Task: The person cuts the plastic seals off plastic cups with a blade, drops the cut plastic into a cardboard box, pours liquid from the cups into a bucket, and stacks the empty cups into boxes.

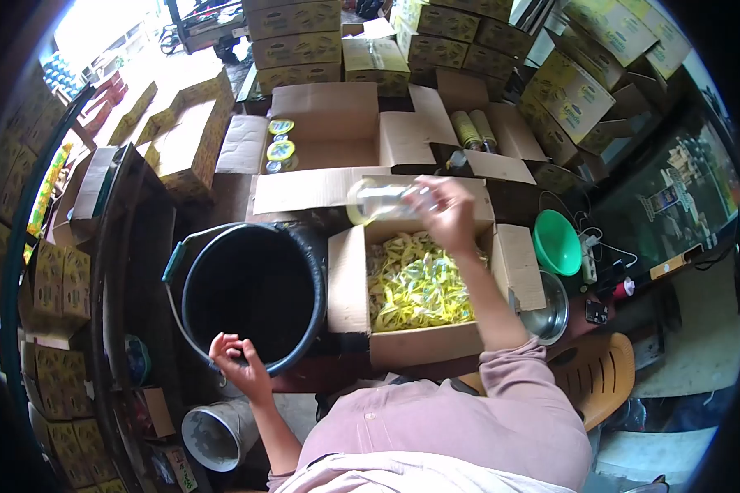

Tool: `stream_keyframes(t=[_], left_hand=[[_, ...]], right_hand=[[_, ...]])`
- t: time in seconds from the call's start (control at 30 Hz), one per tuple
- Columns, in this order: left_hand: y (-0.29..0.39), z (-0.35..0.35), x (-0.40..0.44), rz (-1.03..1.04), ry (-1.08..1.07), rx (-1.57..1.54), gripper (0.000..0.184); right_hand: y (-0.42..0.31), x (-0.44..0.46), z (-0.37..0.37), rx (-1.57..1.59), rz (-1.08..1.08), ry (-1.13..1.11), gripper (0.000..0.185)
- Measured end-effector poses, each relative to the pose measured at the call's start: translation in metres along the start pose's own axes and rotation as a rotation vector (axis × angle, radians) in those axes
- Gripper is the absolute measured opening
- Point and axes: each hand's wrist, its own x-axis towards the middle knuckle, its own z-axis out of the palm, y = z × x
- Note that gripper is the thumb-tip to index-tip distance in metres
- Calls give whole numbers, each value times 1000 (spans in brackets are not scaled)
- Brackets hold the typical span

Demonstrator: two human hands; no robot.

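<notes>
My right hand (448, 215) is closed around one end of a clear, cup-like container (378, 200). The container lies sideways in the air, blurred by motion, with a yellowish end pointing left. Under that hand stands an open cardboard box (423, 345) full of yellow-green sachets (423, 283). Close to the front rim of a dark bucket (316, 329), my left hand (240, 366) is raised with its fingers apart and loosely bent, holding nothing. The bucket's inside is too dark to make out.
Behind, a carton (325, 107) holds several containers with yellow tops (280, 150); another holds yellow-green cylinders (474, 131). On the right are a green bowl (557, 242), a metal bowl (555, 308) and an orange chair (604, 374). A white bucket (214, 435) stands low left.
</notes>
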Motion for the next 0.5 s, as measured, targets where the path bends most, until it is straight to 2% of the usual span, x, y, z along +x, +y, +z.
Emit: stream_keyframes(t=[0.13,0.2,0.33,0.4,0.47,0.5], left_hand=[[2,5,0,-37,54,66,29],[-3,5,-1,-45,71,73,29],[4,9,-1,-170,83,102,31],[3,10,0,-146,87,176,29],[2,8,-1,-176,59,251,28],[0,6,-2,-186,51,268,28]], right_hand=[[89,78,-66,-435,-153,158,30],[132,108,-81,-502,-116,151,31],[203,143,-75,-664,-66,53,31],[230,152,-61,-686,10,-5,31],[244,155,-46,-761,140,-169,32],[270,149,-37,-742,131,-183,31]])
